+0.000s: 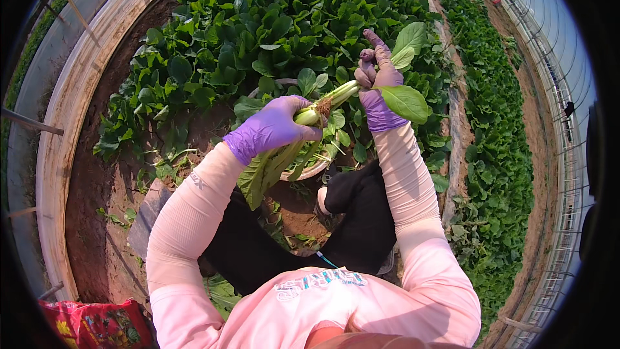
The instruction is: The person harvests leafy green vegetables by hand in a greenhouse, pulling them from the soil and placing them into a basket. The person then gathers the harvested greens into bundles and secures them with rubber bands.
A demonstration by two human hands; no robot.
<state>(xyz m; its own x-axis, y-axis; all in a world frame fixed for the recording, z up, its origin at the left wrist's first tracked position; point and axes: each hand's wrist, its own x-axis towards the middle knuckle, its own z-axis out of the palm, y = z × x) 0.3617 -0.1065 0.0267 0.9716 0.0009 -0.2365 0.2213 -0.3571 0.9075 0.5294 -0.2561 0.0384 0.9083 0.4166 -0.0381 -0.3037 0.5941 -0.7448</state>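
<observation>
My left hand (273, 123), in a purple glove, grips a bunch of leafy greens (264, 167) by its pale stem bases. Its leaves hang down toward my lap. In my right hand (380, 70), also gloved and stained with soil, are the pale stems of another leafy green (346, 91). Broad leaves stick out past that hand, and its index finger points away from me. Brown roots (323, 104) show between my hands, where the two lots of stems meet. Partly hidden beneath them is a round basin (310, 172) with greens in it.
A dense bed of leafy greens (271, 24) grows ahead, with another planted row (499, 155) at right. Plastic sheeting (72, 106) edges the left side. A red printed bag (104, 325) lies at lower left. Loose leaves are scattered on the soil around my legs.
</observation>
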